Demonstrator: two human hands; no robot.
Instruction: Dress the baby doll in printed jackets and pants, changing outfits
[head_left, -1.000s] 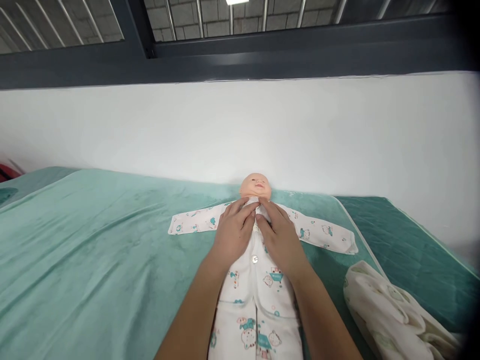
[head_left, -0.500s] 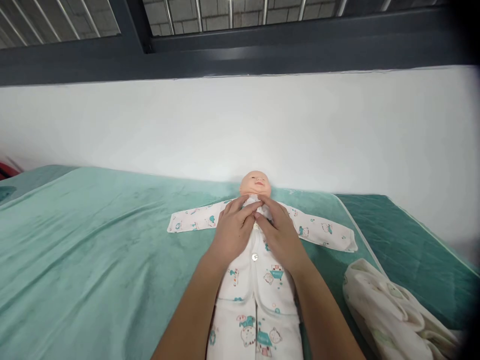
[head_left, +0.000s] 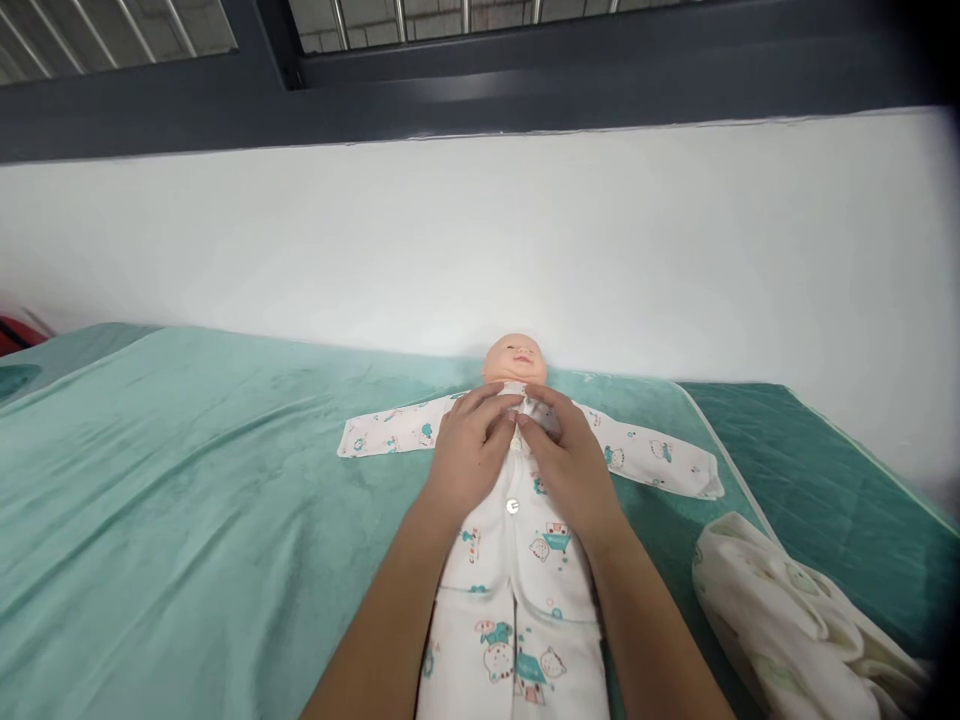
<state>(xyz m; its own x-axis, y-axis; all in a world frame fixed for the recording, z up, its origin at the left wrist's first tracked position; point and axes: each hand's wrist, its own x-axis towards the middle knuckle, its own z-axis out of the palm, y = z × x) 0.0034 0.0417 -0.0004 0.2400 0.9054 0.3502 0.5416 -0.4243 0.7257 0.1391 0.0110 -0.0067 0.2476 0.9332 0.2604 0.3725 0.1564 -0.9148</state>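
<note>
A baby doll (head_left: 514, 358) lies on its back on a teal blanket (head_left: 187, 480), dressed in a white printed romper (head_left: 517, 590) with both sleeves spread sideways. My left hand (head_left: 469, 450) and my right hand (head_left: 570, 460) rest side by side on the doll's chest just below its chin. The fingertips of both hands pinch the romper's front opening at the collar. A white button (head_left: 512, 506) shows on the placket below my hands.
A bunched white printed cloth (head_left: 795, 620) lies at the right on a darker green mattress (head_left: 825, 470). A white wall (head_left: 480, 240) rises right behind the doll's head, under a dark window frame (head_left: 480, 90). Something red (head_left: 15, 335) shows at the far left.
My hands have stayed at the collar with small finger shifts. The view has tipped slightly downward, so the window frame sits higher.
</note>
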